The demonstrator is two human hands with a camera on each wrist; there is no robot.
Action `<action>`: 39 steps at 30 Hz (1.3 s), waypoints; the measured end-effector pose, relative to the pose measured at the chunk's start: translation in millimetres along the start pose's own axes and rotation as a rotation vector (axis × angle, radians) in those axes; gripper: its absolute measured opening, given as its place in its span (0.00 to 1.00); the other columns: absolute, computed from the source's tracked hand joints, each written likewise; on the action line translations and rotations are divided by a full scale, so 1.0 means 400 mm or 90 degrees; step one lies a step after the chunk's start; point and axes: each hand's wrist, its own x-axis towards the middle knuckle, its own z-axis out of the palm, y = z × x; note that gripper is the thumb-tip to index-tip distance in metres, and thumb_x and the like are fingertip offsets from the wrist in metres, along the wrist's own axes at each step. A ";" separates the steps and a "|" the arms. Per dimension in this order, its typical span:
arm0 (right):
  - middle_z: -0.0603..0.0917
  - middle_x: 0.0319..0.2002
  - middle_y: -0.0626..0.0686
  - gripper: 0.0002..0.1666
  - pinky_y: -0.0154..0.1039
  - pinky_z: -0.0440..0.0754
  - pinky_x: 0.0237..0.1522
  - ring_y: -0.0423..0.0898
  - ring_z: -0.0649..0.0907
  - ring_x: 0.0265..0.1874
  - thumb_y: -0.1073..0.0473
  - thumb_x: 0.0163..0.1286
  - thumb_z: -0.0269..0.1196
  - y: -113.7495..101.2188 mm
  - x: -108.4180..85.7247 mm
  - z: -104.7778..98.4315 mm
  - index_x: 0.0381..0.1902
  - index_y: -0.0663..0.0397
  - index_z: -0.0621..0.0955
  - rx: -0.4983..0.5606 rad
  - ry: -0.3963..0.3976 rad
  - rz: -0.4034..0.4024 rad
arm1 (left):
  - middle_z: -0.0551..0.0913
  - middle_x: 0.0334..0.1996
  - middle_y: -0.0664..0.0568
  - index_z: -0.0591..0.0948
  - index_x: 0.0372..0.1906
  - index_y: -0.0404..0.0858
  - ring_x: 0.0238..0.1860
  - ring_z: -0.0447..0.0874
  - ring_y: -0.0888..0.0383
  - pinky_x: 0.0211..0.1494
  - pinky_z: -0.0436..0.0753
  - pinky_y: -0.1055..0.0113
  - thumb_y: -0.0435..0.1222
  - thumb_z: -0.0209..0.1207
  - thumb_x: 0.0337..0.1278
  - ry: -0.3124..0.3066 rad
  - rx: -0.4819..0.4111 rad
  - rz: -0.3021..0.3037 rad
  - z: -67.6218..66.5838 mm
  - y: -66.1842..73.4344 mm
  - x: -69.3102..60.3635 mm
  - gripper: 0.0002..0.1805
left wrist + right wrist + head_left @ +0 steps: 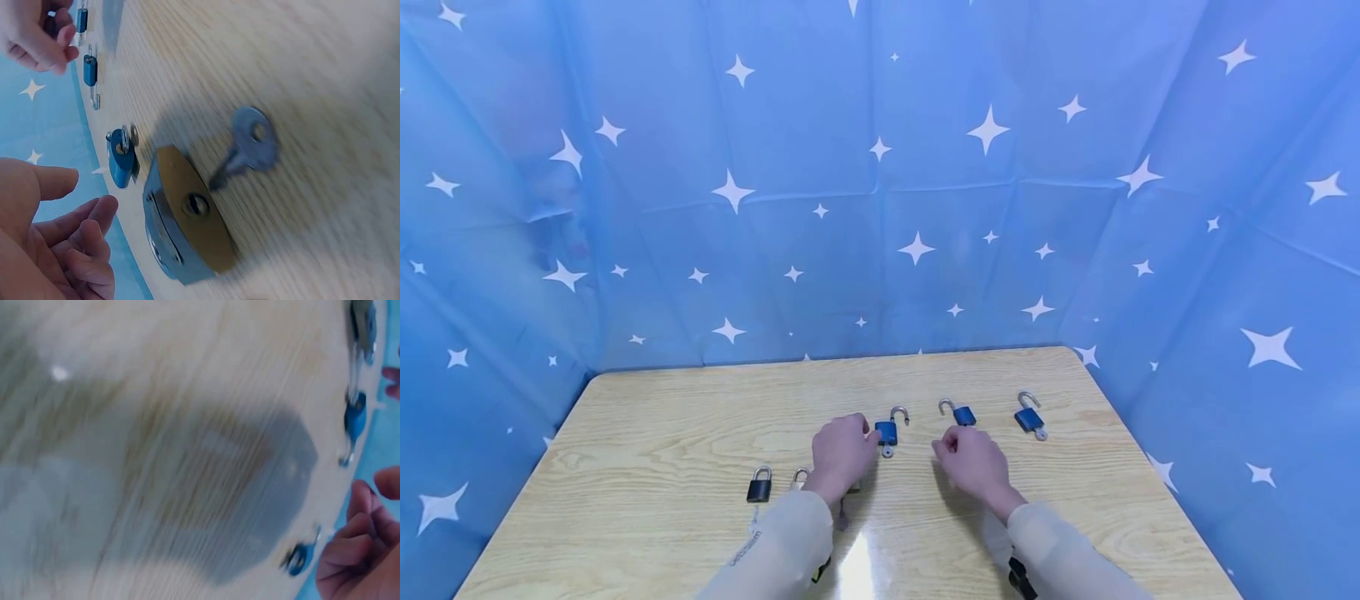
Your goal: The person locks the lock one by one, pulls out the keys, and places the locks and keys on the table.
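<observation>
My left hand [844, 450] hovers beside a blue padlock [886, 432] whose shackle is swung out and whose key points toward me. The left wrist view shows this hand [65, 240] with relaxed fingers, holding nothing, near a padlock with a brass-coloured base [195, 209]; a key [255, 139] is beside that base. My right hand [973, 460], fingers loosely bent and empty, is just in front of a second blue padlock [964, 416], its shackle also swung out. In the right wrist view, blue padlocks [355, 417] lie beyond the right hand [362, 550].
Farther right lies another blue padlock [1028, 419] with a key and raised shackle. A black padlock [759, 489] is at left, beside another padlock [801, 478] partly hidden by my left arm. A star-patterned blue curtain [850, 292] hangs behind the wooden table [662, 433].
</observation>
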 end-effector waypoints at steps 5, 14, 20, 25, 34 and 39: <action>0.75 0.16 0.45 0.13 0.36 0.64 0.17 0.41 0.72 0.14 0.51 0.69 0.60 0.034 0.017 -0.024 0.25 0.46 0.79 -0.012 0.025 0.028 | 0.74 0.15 0.54 0.76 0.22 0.43 0.16 0.70 0.57 0.19 0.68 0.62 0.48 0.59 0.64 -0.029 0.015 -0.025 0.020 0.031 0.021 0.18; 0.75 0.16 0.46 0.15 0.36 0.63 0.17 0.42 0.72 0.14 0.49 0.69 0.59 0.050 0.025 -0.033 0.23 0.47 0.78 -0.010 0.019 0.036 | 0.75 0.16 0.51 0.78 0.26 0.41 0.17 0.72 0.56 0.19 0.71 0.62 0.52 0.59 0.62 -0.003 0.107 -0.038 0.063 0.051 0.043 0.20; 0.76 0.17 0.46 0.13 0.37 0.64 0.17 0.42 0.72 0.15 0.49 0.69 0.60 0.045 0.028 -0.032 0.25 0.46 0.79 -0.014 0.019 0.038 | 0.76 0.16 0.51 0.77 0.26 0.41 0.17 0.73 0.56 0.21 0.71 0.62 0.55 0.58 0.61 -0.003 0.115 -0.057 0.085 0.053 0.058 0.22; 0.77 0.17 0.46 0.12 0.37 0.65 0.17 0.42 0.73 0.15 0.50 0.69 0.60 0.040 0.026 -0.032 0.27 0.47 0.81 -0.005 0.007 0.034 | 0.77 0.16 0.52 0.76 0.22 0.42 0.17 0.74 0.57 0.20 0.72 0.63 0.54 0.62 0.58 0.009 0.109 -0.070 0.093 0.051 0.063 0.22; 0.77 0.17 0.46 0.13 0.36 0.65 0.18 0.42 0.73 0.15 0.50 0.70 0.59 0.035 0.024 -0.035 0.27 0.47 0.80 0.003 0.017 0.040 | 0.57 0.08 0.58 0.61 0.11 0.46 0.11 0.58 0.61 0.15 0.58 0.67 0.52 0.65 0.55 -0.024 0.062 -0.058 0.091 0.046 0.060 0.30; 0.77 0.17 0.46 0.13 0.37 0.65 0.17 0.42 0.73 0.14 0.50 0.70 0.60 0.033 0.026 -0.031 0.27 0.48 0.80 0.005 0.018 0.034 | 0.71 0.14 0.53 0.71 0.19 0.42 0.16 0.69 0.57 0.17 0.66 0.65 0.52 0.67 0.52 -0.044 0.044 -0.066 0.084 0.049 0.055 0.24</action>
